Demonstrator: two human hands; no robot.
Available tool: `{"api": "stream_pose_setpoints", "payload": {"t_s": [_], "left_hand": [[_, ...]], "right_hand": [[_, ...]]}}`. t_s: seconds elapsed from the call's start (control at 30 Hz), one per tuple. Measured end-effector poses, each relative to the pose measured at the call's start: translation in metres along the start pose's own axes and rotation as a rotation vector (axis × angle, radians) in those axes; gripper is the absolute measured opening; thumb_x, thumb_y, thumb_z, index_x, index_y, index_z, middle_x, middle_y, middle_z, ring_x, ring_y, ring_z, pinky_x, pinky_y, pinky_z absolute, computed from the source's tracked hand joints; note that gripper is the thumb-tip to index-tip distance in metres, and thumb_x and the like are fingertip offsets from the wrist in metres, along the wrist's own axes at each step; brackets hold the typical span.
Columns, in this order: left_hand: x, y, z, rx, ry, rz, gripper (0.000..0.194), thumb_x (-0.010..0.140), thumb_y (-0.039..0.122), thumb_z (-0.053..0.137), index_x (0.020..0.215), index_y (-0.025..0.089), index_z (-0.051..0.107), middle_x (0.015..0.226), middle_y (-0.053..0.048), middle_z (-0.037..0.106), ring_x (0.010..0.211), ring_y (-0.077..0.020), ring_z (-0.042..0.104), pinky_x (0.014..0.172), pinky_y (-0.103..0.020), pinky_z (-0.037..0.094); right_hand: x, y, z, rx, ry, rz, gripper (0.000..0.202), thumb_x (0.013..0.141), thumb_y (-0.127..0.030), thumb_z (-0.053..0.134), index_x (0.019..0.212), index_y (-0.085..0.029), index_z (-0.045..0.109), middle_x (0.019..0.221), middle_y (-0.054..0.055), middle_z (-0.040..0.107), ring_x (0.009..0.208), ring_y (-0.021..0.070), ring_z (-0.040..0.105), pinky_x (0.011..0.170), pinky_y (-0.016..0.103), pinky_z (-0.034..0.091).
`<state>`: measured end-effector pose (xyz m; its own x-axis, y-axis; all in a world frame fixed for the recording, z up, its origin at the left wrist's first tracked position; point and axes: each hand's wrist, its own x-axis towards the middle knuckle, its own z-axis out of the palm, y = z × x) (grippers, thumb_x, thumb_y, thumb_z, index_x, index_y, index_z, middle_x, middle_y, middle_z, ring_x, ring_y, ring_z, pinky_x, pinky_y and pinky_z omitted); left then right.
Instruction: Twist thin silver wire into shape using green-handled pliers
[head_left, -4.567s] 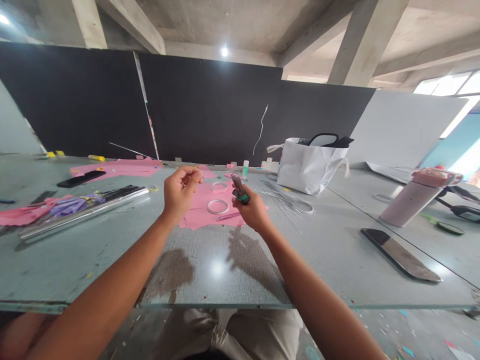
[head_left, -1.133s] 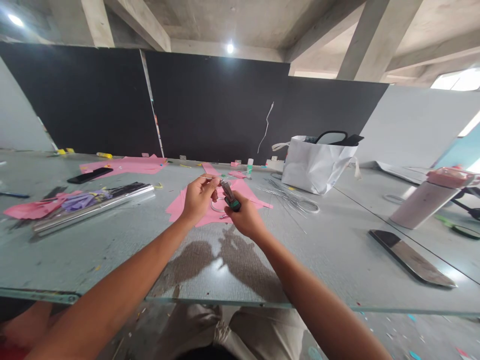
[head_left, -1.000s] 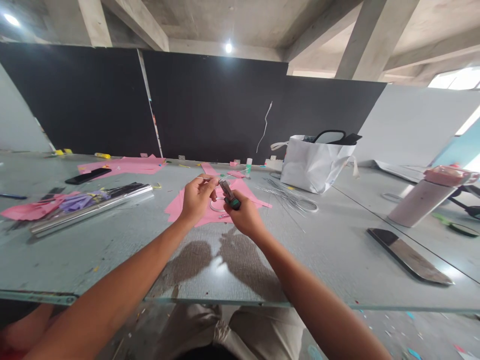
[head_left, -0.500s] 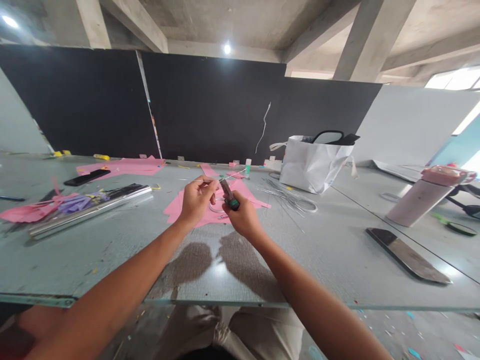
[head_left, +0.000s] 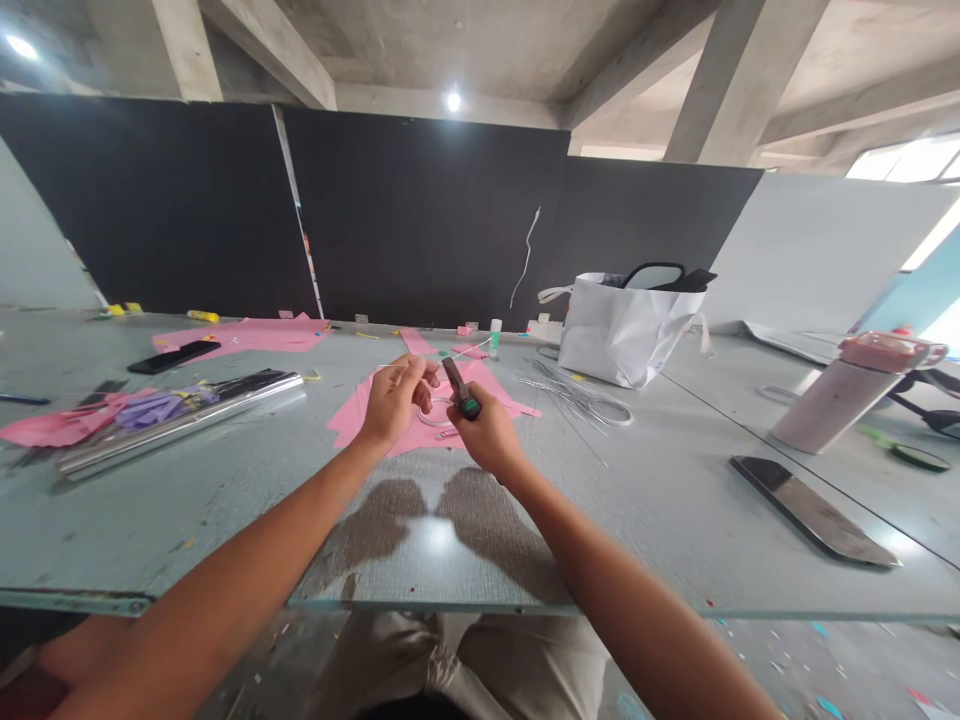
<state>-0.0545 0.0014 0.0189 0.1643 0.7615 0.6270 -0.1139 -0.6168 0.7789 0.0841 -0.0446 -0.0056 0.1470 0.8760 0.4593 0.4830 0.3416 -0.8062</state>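
Note:
Closed around the handles of a pair of pliers point(head_left: 459, 388), my right hand point(head_left: 486, 425) is over pink paper point(head_left: 495, 385) in the middle of the table. The pliers' dark jaws point up and away from me. My left hand point(head_left: 396, 400) pinches a thin pale wire point(head_left: 471, 349), which runs past the jaw tips toward the upper right. Whether the jaws grip the wire is too small to tell. Beneath both hands, a white ring-shaped coil point(head_left: 435, 412) lies on the pink paper, partly hidden by the fingers.
Loose wires point(head_left: 577, 393) lie right of the paper, before a white bag point(head_left: 622, 330). A glue stick point(head_left: 495, 336) stands behind. A phone point(head_left: 814, 512) and a pink bottle point(head_left: 836, 390) are at right. At left are a foil roll point(head_left: 180, 425) and a black phone point(head_left: 174, 356).
My left hand's fingers have shifted slightly along the wire, and less wire shows on its left side. The pliers stay nearly in place.

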Motion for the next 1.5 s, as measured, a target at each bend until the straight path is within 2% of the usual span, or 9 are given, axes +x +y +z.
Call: {"api": "stream_pose_setpoints", "payload": {"t_s": [0.07,0.17,0.27,0.37,0.83,1.07,1.23,1.4,1.5], "left_hand": [[0.001,-0.003,-0.008,0.154,-0.033,0.103,0.047,0.090,0.057,0.043,0.074,0.017,0.060,0.061,-0.002,0.057,0.045,-0.0095,0.048,0.046,-0.025,0.039],[0.003,-0.007,-0.021,0.583,-0.042,0.464,0.028,0.091,0.042,0.048,0.082,0.019,0.062,0.064,-0.001,0.059,0.055,-0.0119,0.051,0.057,-0.026,0.040],[0.006,-0.004,-0.028,0.924,0.045,0.861,0.007,0.086,0.023,0.058,0.092,0.023,0.062,0.076,-0.001,0.066,0.069,-0.0148,0.056,0.069,-0.030,0.038],[0.005,0.003,-0.026,1.134,0.150,1.055,0.015,0.085,0.018,0.062,0.098,0.026,0.063,0.084,-0.001,0.067,0.077,-0.0166,0.055,0.074,-0.033,0.033],[0.005,0.015,-0.027,1.162,0.151,1.007,0.011,0.087,0.025,0.063,0.077,0.025,0.066,0.071,0.003,0.067,0.065,-0.0141,0.050,0.072,-0.036,0.023],[-0.001,0.016,-0.018,1.011,0.145,0.745,0.010,0.087,0.029,0.063,0.081,0.026,0.071,0.078,0.002,0.071,0.073,-0.0152,0.057,0.077,-0.037,0.026],[-0.001,0.020,0.000,0.551,0.193,0.241,0.016,0.081,0.032,0.064,0.071,0.021,0.070,0.071,0.001,0.067,0.061,-0.0125,0.050,0.073,-0.034,0.034],[0.009,0.020,0.000,-0.047,0.017,-0.291,0.022,0.062,0.037,0.074,0.059,0.017,0.065,0.061,0.000,0.056,0.055,-0.0097,0.041,0.057,-0.028,0.034],[0.013,0.016,-0.005,-0.151,-0.062,-0.458,0.027,0.055,0.039,0.079,0.062,0.016,0.067,0.068,-0.003,0.061,0.054,-0.0084,0.041,0.055,-0.026,0.033]], "right_hand": [[0.003,0.001,-0.003,0.048,0.019,-0.021,0.009,0.072,-0.030,0.053,0.078,-0.024,0.051,0.068,-0.002,0.056,0.065,0.0169,0.050,0.064,0.029,0.039],[0.006,0.001,-0.010,0.155,0.011,-0.028,0.011,0.071,-0.032,0.053,0.076,-0.023,0.049,0.065,-0.003,0.054,0.060,0.0160,0.049,0.060,0.029,0.039],[0.007,0.002,-0.012,0.252,-0.048,-0.011,0.015,0.069,-0.035,0.054,0.076,-0.022,0.049,0.061,-0.004,0.051,0.056,0.0148,0.048,0.058,0.028,0.038],[0.005,0.002,-0.009,0.262,-0.103,0.000,0.017,0.068,-0.035,0.055,0.077,-0.022,0.050,0.060,-0.005,0.049,0.054,0.0136,0.046,0.056,0.027,0.037],[-0.005,-0.008,-0.001,0.068,-0.099,-0.022,0.012,0.071,-0.034,0.050,0.074,-0.023,0.046,0.064,-0.004,0.049,0.060,0.0143,0.044,0.059,0.027,0.034],[-0.006,-0.010,0.000,-0.002,-0.041,-0.002,0.008,0.074,-0.029,0.051,0.078,-0.023,0.050,0.070,-0.002,0.056,0.065,0.0162,0.050,0.061,0.027,0.036],[-0.004,-0.011,-0.002,-0.158,0.024,-0.029,0.011,0.080,-0.026,0.049,0.089,-0.024,0.053,0.074,0.000,0.060,0.068,0.0191,0.054,0.062,0.027,0.037],[0.002,-0.002,-0.010,-0.398,0.077,-0.152,0.021,0.081,-0.019,0.044,0.099,-0.023,0.054,0.086,0.005,0.065,0.076,0.0229,0.059,0.065,0.030,0.037],[0.005,0.003,-0.011,-0.445,0.088,-0.207,0.023,0.081,-0.017,0.043,0.099,-0.023,0.054,0.090,0.007,0.066,0.079,0.0238,0.059,0.066,0.030,0.037]]}}
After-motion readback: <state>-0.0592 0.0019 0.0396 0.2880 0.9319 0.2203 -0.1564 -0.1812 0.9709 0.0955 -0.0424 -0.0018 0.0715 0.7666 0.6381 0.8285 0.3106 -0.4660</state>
